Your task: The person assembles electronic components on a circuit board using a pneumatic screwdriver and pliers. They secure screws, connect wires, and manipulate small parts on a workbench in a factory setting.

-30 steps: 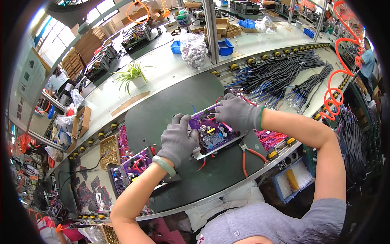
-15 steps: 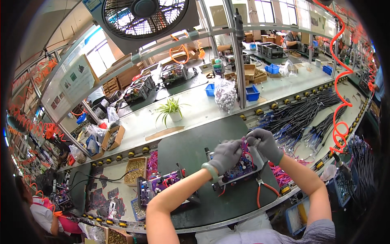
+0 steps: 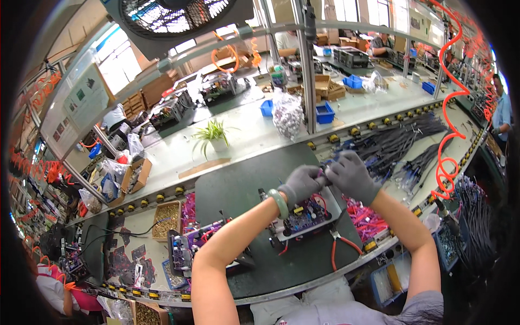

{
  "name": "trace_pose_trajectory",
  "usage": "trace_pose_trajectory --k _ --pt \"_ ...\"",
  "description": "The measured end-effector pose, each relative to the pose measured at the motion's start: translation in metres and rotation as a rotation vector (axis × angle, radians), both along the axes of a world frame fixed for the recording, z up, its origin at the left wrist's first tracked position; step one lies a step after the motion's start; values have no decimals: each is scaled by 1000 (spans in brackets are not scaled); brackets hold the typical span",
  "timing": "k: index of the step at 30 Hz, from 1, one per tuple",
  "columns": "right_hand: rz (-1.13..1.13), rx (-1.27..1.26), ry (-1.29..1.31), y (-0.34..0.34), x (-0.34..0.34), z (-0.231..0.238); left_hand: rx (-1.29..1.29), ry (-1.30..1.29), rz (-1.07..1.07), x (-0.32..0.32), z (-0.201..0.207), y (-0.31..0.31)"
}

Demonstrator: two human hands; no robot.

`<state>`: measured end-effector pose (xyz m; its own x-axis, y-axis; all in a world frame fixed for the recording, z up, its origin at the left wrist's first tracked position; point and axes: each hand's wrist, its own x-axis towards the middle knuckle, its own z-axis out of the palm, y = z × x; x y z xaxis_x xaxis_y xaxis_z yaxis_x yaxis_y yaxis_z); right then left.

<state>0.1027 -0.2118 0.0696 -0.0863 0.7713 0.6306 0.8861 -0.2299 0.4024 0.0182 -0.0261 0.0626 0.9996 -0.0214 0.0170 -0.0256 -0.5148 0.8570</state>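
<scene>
Both hands wear grey gloves. My left hand (image 3: 302, 184) and my right hand (image 3: 353, 176) are closed and almost meet, fingertips pinched, above the far edge of an open metal unit. A small dark purplish piece shows between the fingertips; the fingers mostly hide it, and its kind is unclear. Below them, the unit's purple circuit board (image 3: 307, 215) carries several components and a red wire. Red-handled pliers (image 3: 346, 245) lie with handles spread on the dark green mat (image 3: 244, 179), right of the unit. A second unit (image 3: 189, 244) with a purple board sits left, partly behind my left forearm.
Pink-and-purple wires (image 3: 365, 219) and bundles of black cables (image 3: 390, 143) lie right of the mat. A box of small brass-coloured parts (image 3: 167, 221) stands left. A coiled red hose (image 3: 447, 168) hangs at right. Beyond are a potted plant (image 3: 218, 143) and a blue bin (image 3: 324, 114).
My hands have drawn together and lifted slightly above the unit. The purple piece that stood up between them is now mostly hidden by fingers. The whole view has shifted a little.
</scene>
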Motion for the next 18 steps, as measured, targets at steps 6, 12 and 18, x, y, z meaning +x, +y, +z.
trace_pose_trajectory --k 6,12,18 --pt "27 -205 400 15 17 -12 851 -316 112 1 -7 -5" --pt "-255 148 998 5 -17 -33 682 146 133 -2 2 -5" --pt "-282 -18 1202 1 -11 -36 641 96 190 5 -6 -13"
